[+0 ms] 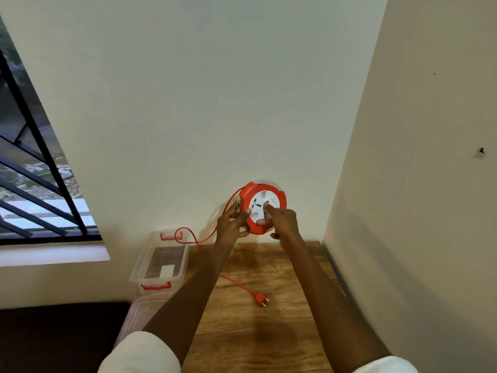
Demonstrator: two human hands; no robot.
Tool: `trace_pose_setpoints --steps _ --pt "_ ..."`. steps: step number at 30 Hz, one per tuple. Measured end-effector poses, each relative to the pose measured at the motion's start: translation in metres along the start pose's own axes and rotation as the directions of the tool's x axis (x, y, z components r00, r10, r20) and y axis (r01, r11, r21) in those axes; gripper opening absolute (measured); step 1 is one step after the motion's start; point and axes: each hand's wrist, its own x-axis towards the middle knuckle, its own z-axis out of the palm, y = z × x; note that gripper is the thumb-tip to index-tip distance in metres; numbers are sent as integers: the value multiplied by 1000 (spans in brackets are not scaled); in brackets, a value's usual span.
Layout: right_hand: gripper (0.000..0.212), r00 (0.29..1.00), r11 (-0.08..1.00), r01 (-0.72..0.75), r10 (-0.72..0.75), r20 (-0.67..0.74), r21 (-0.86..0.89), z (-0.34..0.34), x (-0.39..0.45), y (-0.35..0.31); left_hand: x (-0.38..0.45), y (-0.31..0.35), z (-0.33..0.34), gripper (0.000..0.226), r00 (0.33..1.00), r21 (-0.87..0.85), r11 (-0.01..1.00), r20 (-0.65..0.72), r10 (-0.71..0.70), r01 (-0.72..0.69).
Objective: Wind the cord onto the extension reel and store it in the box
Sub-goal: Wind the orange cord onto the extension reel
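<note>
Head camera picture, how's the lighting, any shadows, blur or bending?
Head view: soft even light; the arms throw a dark shadow on the table; the reel is slightly soft; wide-angle bending tilts the window bars and the wall corner.

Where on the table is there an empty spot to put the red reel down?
Bare wood lies in the near middle of the table, below the plug, and at the far right by the wall. The left is crowded: the clear box, the cord and the lid.
</note>
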Motion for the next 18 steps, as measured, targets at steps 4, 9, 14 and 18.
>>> trace_pose_setpoints --steps 4,9,14,18 --pt "41 914 771 304 -401 -56 -560 -14 4 5 13 17 -15 57 998 70 996 39 -59 56" --pt "19 665 318 624 -696 270 -714 -24 4 -13 23 32 -30 56 989 153 986 114 -89 71" --pt "66 413 -263 758 -514 752 -597 -32 9 -18 28 39 -42 53 969 291 953 200 -148 86" --pt "81 425 -495 691 -311 850 -527 -33 13 -6 22 26 -44 56 958 318 939 203 -202 131"
